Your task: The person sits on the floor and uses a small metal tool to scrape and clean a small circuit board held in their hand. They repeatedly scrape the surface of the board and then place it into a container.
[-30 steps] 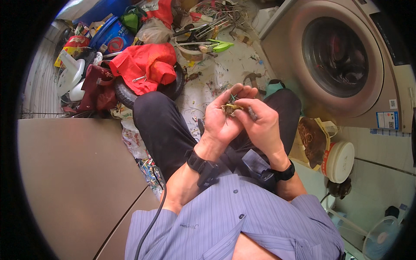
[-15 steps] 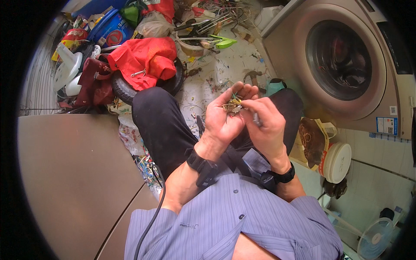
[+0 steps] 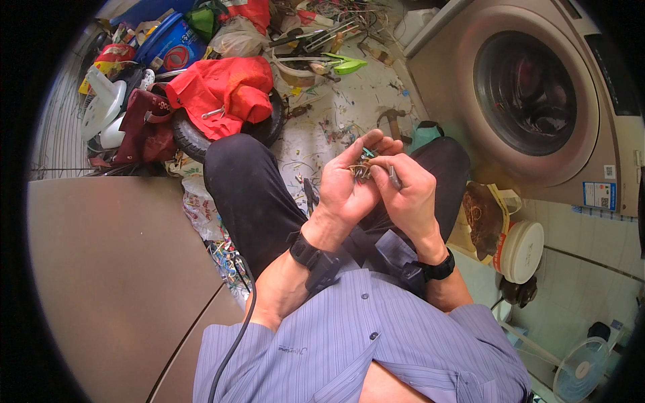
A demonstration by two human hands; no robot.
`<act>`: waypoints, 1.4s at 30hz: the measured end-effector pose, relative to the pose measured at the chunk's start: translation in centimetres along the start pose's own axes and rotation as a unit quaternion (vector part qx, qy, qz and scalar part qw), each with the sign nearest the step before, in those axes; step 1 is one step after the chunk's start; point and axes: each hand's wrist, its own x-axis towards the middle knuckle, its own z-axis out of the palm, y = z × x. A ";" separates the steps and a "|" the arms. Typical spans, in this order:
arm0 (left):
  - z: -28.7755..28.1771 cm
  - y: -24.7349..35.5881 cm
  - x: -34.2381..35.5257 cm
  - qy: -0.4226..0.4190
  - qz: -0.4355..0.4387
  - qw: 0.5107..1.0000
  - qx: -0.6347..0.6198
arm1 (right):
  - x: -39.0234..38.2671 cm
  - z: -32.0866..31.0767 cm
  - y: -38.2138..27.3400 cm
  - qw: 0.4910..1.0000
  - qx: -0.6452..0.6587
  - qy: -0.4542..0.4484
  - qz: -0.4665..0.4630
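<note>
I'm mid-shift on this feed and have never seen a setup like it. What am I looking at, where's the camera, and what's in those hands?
There's no robot here: these are a person's own bare hands. The view looks down from a wide fisheye camera on the person's head, so straight edges bend near the rim, and picture left is the person's left.

The left hand is palm up and cupped, holding small wiry scraps, too small to identify. The right hand reaches over it, fingertips at the scraps, with a small grey object between its fingers.

Beyond the knees, a hammer and scattered bits lie on the pale floor. Red fabric drapes over a black tyre at left; a washing machine stands at right.
</note>
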 end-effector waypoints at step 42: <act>-0.4 -0.1 -0.8 0.119 -0.068 0.985 0.107 | 0.0 -2.6 2.1 0.992 -0.050 0.076 -0.082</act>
